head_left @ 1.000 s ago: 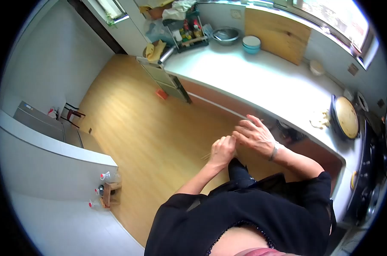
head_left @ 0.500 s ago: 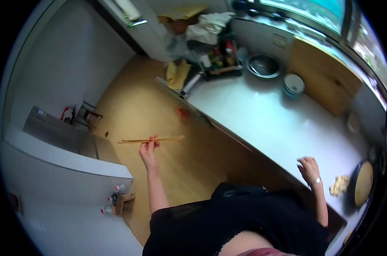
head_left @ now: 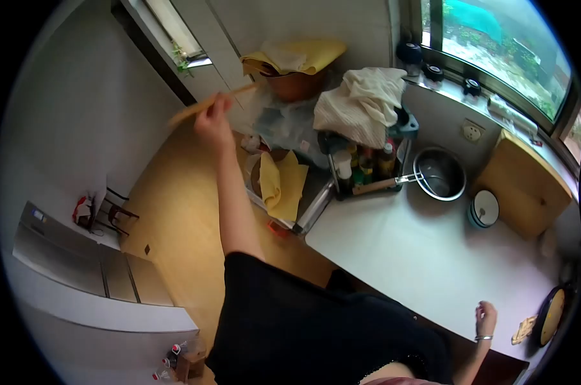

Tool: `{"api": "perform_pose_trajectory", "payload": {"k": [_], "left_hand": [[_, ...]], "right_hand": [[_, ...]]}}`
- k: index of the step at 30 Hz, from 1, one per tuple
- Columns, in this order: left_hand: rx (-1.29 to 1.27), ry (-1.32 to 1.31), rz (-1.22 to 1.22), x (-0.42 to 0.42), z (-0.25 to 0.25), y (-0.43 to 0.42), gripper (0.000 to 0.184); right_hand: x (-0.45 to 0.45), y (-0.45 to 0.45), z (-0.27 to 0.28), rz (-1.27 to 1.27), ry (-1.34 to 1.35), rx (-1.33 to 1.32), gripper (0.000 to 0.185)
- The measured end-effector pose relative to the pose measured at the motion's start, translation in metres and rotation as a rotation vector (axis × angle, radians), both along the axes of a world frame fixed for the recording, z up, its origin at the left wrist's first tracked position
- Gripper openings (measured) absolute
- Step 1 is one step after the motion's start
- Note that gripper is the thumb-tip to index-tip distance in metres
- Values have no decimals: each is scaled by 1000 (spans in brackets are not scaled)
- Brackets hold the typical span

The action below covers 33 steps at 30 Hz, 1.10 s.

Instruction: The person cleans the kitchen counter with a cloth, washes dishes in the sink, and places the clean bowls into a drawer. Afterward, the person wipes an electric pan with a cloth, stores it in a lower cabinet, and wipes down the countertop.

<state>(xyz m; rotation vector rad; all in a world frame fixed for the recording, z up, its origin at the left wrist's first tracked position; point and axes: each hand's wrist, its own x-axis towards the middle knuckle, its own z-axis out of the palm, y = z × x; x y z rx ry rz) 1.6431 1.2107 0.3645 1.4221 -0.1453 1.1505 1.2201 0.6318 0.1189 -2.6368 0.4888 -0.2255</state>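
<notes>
My left hand (head_left: 215, 126) is raised at the upper left, its fingers closed around thin wooden chopsticks (head_left: 193, 111) that stick out on both sides. The floor and a corner shelf lie beyond it. Near the front edge of the white counter (head_left: 393, 244), my right hand (head_left: 486, 316) hovers with its fingers bent; whether they pinch anything is too small to tell. To its right are a pale piece of food or dough (head_left: 524, 329) and a dark round pan (head_left: 551, 316) with a yellowish flat content.
On the counter stand a metal pot (head_left: 439, 173), stacked bowls (head_left: 483, 209), a wooden board (head_left: 525, 186) and a bottle rack under a white cloth (head_left: 362, 106). A brown bowl (head_left: 295, 86) and yellow cloths (head_left: 283, 185) are left of it. Bottles (head_left: 176, 354) stand lower left.
My hands have parted from each other. The left one has moved up and left with the chopsticks; the right one has moved right, over the counter's front edge. The view has turned toward the rack.
</notes>
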Motion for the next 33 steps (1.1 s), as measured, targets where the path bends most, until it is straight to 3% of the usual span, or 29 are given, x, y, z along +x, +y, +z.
{"api": "perform_pose_trajectory", "payload": {"k": [3,6,9,11,12,14,16,17,19,20,22,24,26,28,29,30,31,33], "left_hand": [[216,-25,15,106,8,10,17],[319,72,130,168,1,13,9],[213,137,24,211,-16,13,8],[405,305,218,247,-32,25,15],[497,341,267,274,-47,32,19],[641,476,302,283,-57,33,27],[643,521,352,290,-62,30,36],[577,546,210,279,-54,22,40],[637,684,295,300,-59,30,46],[656,790,288,290,-54,29,47],[371,874,-80,263,-49,27,43],[295,862,-101,242,-61,38,37],[294,535,19,191,-98,31,34],[503,274,63,118,-154,20,23],[512,209,-78,64,-185,0,17],[318,355,-405,-5,-207,-36,13],[365,605,-510,-60,-242,-55,10],[173,1085,-913,-169,-306,-96,10]], "right_hand": [[24,46,11,-26,75,190,14],[45,72,26,-44,37,102,15],[58,85,31,-61,78,45,15],[65,91,33,-10,88,-49,17],[66,94,34,-43,178,-84,16],[73,105,36,-22,103,-64,15],[81,114,42,-23,134,1,16],[80,118,43,-47,162,12,16],[75,121,39,-79,191,104,16],[72,124,38,-117,228,150,16],[52,121,12,-165,320,236,17],[30,117,-18,-167,461,325,17],[11,123,-39,-181,570,434,18],[-17,121,-75,-154,622,533,19],[-32,120,-96,-135,638,596,19],[-50,116,-124,-210,617,854,19],[-62,115,-149,-223,620,869,19],[-83,106,-192,-355,561,1233,21]]}}
